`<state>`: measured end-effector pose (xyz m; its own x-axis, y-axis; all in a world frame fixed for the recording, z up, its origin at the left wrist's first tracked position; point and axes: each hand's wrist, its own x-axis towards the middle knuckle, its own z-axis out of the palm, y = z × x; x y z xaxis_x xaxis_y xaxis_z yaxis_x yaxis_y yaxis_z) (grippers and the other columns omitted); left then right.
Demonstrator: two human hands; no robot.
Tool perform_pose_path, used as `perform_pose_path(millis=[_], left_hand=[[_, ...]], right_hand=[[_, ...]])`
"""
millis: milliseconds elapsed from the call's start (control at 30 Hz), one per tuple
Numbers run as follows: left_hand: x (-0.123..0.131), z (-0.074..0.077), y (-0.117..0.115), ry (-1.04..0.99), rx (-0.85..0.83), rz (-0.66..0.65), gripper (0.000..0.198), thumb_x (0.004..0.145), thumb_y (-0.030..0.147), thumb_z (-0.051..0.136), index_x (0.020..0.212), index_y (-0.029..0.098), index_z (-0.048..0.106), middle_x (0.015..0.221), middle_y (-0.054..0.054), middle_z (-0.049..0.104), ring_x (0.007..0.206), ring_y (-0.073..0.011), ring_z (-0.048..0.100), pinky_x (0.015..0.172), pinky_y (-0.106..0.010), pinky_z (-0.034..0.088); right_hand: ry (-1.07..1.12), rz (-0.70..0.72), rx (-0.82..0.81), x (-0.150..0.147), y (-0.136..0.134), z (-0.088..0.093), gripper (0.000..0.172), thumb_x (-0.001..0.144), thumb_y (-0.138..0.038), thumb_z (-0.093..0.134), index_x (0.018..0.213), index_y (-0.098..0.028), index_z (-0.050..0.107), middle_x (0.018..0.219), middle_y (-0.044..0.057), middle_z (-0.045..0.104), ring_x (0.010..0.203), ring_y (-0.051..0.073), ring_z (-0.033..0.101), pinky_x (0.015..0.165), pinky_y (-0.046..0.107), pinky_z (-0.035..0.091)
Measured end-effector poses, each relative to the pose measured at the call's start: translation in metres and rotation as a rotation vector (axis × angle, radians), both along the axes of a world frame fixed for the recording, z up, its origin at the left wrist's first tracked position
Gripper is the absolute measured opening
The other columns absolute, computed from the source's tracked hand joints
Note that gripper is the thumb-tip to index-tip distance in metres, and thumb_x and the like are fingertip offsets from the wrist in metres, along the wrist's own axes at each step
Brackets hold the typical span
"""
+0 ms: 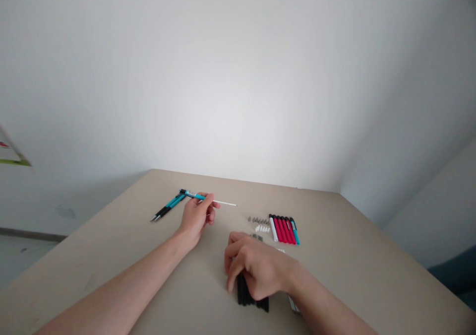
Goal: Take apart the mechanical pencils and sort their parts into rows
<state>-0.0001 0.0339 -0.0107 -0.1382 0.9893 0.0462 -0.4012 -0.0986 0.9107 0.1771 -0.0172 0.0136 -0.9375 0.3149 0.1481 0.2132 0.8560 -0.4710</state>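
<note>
My left hand [197, 216] is closed around a blue pen barrel [194, 195] with a black clip end, and a thin white refill [226, 204] sticks out of it to the right. Left of that hand lie assembled blue pens [169, 206] with black grips and silver tips. My right hand [256, 265] reaches down over a row of black grip tubes [243, 295], its fingers curled at their upper ends. Whether it pinches one of them is hidden by the hand. Just beyond it are small springs [258, 221] and short white pieces [262, 229].
Several pink barrels [284, 230], a white barrel [273, 228] and a blue barrel [294, 231] lie side by side at right. Partly under my right forearm are thin pale pieces [293, 306]. The beige table [327, 255] meets a white wall [238, 77] at the back.
</note>
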Motion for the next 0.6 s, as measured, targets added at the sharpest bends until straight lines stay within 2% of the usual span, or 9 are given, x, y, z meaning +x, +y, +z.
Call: perform_pose_path(millis=[167, 267, 367, 500, 600], left_hand=[[0.001, 0.001, -0.001, 0.000, 0.001, -0.016, 0.033, 0.068, 0.038, 0.073, 0.074, 0.017, 0.048, 0.061, 0.002, 0.064, 0.033, -0.0040, 0.043, 0.031, -0.015, 0.032], [0.000, 0.001, -0.001, -0.003, 0.005, -0.024, 0.034, 0.068, 0.038, 0.074, 0.073, 0.018, 0.048, 0.061, 0.002, 0.064, 0.034, -0.0041, 0.043, 0.031, -0.015, 0.032], [0.000, 0.000, -0.001, -0.004, 0.008, -0.051, 0.034, 0.069, 0.039, 0.073, 0.074, 0.018, 0.048, 0.061, 0.001, 0.064, 0.034, -0.0044, 0.044, 0.031, -0.015, 0.032], [0.001, 0.002, -0.004, 0.018, -0.003, -0.149, 0.034, 0.070, 0.040, 0.074, 0.074, 0.017, 0.049, 0.063, 0.000, 0.065, 0.035, -0.0054, 0.045, 0.032, -0.016, 0.033], [0.003, 0.004, -0.010, 0.066, -0.010, -0.288, 0.033, 0.072, 0.041, 0.073, 0.073, 0.016, 0.050, 0.064, -0.002, 0.066, 0.037, -0.0068, 0.048, 0.033, -0.017, 0.035]], right_hand=[[0.019, 0.003, -0.005, 0.003, 0.000, 0.004, 0.042, 0.052, 0.001, 0.047, 0.077, -0.016, 0.075, 0.071, 0.001, 0.067, 0.068, 0.014, 0.049, 0.075, 0.027, 0.039], [0.090, -0.082, 0.032, 0.007, 0.003, 0.004, 0.042, 0.049, 0.003, 0.042, 0.071, -0.018, 0.072, 0.068, 0.001, 0.065, 0.067, 0.015, 0.049, 0.069, 0.026, 0.039], [0.233, -0.347, 0.110, 0.010, 0.008, 0.005, 0.036, 0.051, 0.005, 0.040, 0.065, -0.017, 0.065, 0.066, 0.002, 0.062, 0.070, 0.016, 0.050, 0.064, 0.026, 0.038], [0.388, -0.784, 0.162, 0.011, 0.011, 0.008, 0.021, 0.065, -0.002, 0.051, 0.078, -0.017, 0.058, 0.073, 0.002, 0.061, 0.071, 0.017, 0.052, 0.065, 0.027, 0.039], [0.371, -0.877, 0.124, 0.008, 0.011, 0.007, 0.014, 0.079, -0.024, 0.060, 0.091, -0.017, 0.058, 0.079, 0.002, 0.062, 0.071, 0.017, 0.054, 0.064, 0.027, 0.039]])
